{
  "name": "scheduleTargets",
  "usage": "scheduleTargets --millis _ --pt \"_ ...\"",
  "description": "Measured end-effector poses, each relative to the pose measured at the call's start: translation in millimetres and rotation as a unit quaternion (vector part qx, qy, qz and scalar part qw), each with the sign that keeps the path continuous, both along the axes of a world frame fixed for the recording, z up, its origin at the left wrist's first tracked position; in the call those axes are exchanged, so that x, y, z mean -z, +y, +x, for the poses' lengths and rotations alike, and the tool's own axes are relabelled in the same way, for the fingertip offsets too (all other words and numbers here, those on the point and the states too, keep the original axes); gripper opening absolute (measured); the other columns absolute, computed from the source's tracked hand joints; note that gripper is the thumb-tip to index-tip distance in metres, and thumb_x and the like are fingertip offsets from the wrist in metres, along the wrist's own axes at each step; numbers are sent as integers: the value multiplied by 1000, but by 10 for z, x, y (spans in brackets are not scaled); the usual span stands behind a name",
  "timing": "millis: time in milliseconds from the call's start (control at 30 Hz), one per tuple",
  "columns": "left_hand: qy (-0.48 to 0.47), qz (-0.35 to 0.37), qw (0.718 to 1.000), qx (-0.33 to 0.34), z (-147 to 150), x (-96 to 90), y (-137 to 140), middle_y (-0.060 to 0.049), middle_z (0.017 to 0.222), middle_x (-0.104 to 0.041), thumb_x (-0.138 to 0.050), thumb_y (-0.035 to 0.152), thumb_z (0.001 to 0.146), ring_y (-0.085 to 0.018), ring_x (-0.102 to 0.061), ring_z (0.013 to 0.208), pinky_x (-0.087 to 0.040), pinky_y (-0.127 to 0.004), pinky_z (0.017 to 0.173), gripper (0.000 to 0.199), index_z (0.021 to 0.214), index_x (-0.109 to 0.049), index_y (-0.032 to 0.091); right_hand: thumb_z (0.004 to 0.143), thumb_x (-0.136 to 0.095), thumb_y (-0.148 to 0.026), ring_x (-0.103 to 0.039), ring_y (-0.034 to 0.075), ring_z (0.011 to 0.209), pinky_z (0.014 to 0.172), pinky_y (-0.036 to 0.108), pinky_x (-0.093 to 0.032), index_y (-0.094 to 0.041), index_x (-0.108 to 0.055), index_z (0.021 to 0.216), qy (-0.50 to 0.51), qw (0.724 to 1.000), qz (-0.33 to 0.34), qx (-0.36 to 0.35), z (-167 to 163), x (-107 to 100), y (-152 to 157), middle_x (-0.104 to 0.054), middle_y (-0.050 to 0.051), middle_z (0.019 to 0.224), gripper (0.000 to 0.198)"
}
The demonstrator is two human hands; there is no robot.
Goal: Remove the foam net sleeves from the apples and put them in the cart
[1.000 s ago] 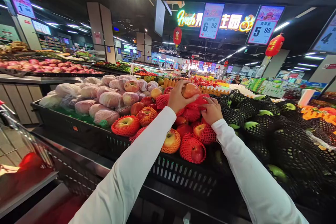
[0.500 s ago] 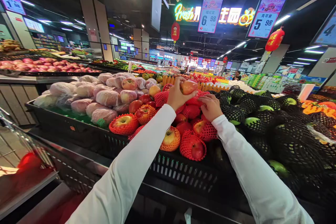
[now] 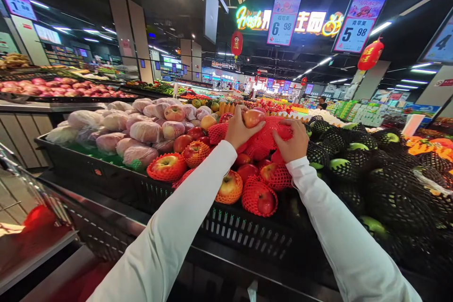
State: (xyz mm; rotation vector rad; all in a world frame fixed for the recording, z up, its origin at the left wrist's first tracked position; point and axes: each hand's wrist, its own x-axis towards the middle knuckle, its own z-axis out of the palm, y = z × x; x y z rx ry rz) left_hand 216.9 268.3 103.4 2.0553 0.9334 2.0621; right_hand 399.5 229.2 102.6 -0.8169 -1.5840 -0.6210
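Note:
My left hand [image 3: 239, 130] is closed around a bare red-yellow apple [image 3: 254, 118] above the apple pile. To its right, my right hand [image 3: 293, 140] curls its thumb and fingers about a red foam net [image 3: 279, 127]; whether fruit is inside that net is hard to see. Below both hands lie more apples, some bare and some in foam nets, such as a red-netted apple [image 3: 264, 197] and an orange-netted apple [image 3: 230, 187] at the front edge of the black crate [image 3: 247, 231].
Plastic-wrapped apples [image 3: 143, 130] fill the crate's left side. Green fruits in black nets [image 3: 357, 146] are heaped at right. A metal shopping cart [image 3: 21, 179] stands at lower left. Price screens [image 3: 284, 20] and red lanterns [image 3: 370, 54] hang overhead; a person [image 3: 322, 102] is far back.
My right hand has shifted right and slightly up, its thumb and fingers now spread around the red foam net. My left hand keeps the apple in nearly the same spot.

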Motion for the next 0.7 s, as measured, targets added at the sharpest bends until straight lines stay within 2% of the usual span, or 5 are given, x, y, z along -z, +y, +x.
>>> scheduleTargets --millis 67,200,433,567,700 --pt "2 -16 1000 3 2 10 19 -5 99 -57 -79 45 69 -20 -60 85 -48 -38 81 57 102 -38 21 79 -58 -22 -60 23 92 85 38 -49 -18 -65 89 -25 999 -12 -39 -4 22 26 -64 9 94 13" --pt "7 -40 999 -4 8 24 44 -5 97 -57 -79 46 69 -21 -59 85 -48 -38 81 56 101 -40 20 75 -44 -10 -61 23 99 90 38 -49 -16 -69 90 -48 997 -41 -40 7 63 90 -65 12 103 30" --pt "-31 10 999 26 -11 -36 -54 -6 106 -59 -78 47 69 -19 -61 90 -50 -37 83 57 105 -42 22 73 -63 -35 -54 33 106 98 51 -43 -11 -62 111 33 981 -164 97 -9 75 73 -63 18 114 45" --pt "-69 -6 987 146 11 -71 -102 -7 116 -58 -70 60 73 -21 -60 104 -52 -37 89 56 109 -48 24 64 -70 -42 -47 37 115 98 54 -40 -11 -55 122 2 975 -188 122 -55 111 56 -57 19 124 67" --pt "-49 -72 938 336 53 -52 -140 -7 106 -63 -66 69 69 -23 -63 100 -52 -39 91 60 105 -58 22 61 -71 -44 -43 37 119 99 52 -38 -12 -52 130 -54 967 -211 129 -63 128 36 -54 17 133 79"
